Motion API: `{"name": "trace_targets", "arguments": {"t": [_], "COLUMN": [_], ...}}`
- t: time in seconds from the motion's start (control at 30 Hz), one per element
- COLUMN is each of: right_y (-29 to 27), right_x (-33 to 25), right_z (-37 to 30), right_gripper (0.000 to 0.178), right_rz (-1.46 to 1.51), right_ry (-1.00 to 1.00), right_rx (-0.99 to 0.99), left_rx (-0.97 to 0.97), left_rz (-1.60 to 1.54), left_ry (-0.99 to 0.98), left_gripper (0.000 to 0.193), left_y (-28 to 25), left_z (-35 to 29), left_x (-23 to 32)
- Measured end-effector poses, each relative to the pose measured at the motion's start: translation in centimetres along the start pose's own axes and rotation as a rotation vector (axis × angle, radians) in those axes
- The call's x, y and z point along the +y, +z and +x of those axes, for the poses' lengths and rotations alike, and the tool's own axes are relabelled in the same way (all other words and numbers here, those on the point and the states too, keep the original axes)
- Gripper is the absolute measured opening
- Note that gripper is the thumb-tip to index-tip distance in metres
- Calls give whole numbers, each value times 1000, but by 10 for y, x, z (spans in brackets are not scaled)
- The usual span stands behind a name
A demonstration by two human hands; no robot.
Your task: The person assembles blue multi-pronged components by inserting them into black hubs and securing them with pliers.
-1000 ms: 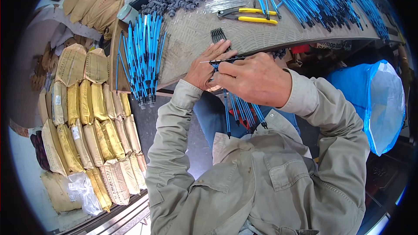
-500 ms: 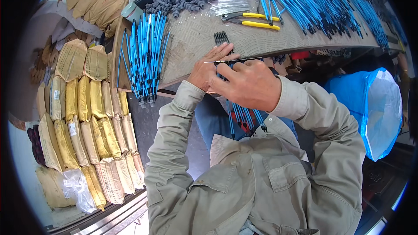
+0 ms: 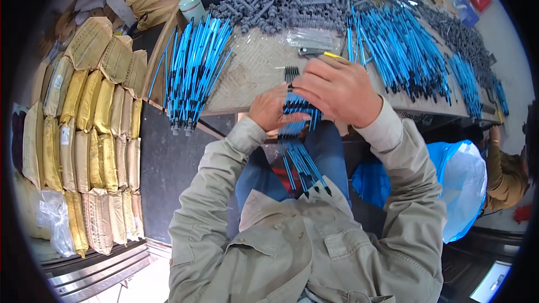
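My left hand [image 3: 272, 110] is closed round a bundle of thin blue rods [image 3: 301, 160] with black ends, its thumb lying across them. The bundle's dark upper tips reach the table edge, and its lower ends hang over my lap. Over the bundle's right side is my right hand [image 3: 341, 88], fingers curled and pinched close to the rods. Motion blur hides what its fingertips hold. Just beyond it lie cutting pliers with yellow handles [image 3: 332, 55], partly covered by that hand. Thin clear strips [image 3: 310, 38] lie flat behind the pliers.
Separate piles of blue rods [image 3: 196, 67] lie at the table's left and blue rods [image 3: 401, 50] at its right. Grey plastic fittings [image 3: 281, 0] are heaped at the back. A blue sack [image 3: 452, 179] stands right; paper bags [image 3: 92, 123] are stacked left. Another person [image 3: 505, 174] is at far right.
My view has shifted, showing more of the table's far side. My right hand has drawn off my left hand toward the right. The thin dark strip across the bundle is no longer visible.
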State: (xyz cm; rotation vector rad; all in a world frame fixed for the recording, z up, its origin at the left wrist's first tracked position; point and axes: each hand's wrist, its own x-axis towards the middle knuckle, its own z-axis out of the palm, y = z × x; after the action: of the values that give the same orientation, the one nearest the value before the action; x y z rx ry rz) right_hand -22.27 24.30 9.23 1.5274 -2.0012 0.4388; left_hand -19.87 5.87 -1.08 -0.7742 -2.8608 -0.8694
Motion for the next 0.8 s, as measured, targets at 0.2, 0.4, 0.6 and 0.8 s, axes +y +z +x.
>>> {"name": "trace_targets", "arguments": {"t": [0.2,0.4,0.6,0.8], "right_y": [30,91,86,12], "right_x": [0,-11,-18,-30], "right_z": [-99,-58,-51,-34], "right_gripper": [53,60,35,24], "right_rz": [424,1220,1735,1327], "right_ry": [422,692,860,686], "right_rx": [606,170,143,348], "left_rx": [262,248,171,205], "left_rz": [-9,79,-129,-430], "left_ry": [253,208,62,147], "left_gripper": [52,50,55,52], "left_y": [15,20,12,-9], "left_z": [6,-5,-3,1], "left_x": [-12,-23,-10,54]}}
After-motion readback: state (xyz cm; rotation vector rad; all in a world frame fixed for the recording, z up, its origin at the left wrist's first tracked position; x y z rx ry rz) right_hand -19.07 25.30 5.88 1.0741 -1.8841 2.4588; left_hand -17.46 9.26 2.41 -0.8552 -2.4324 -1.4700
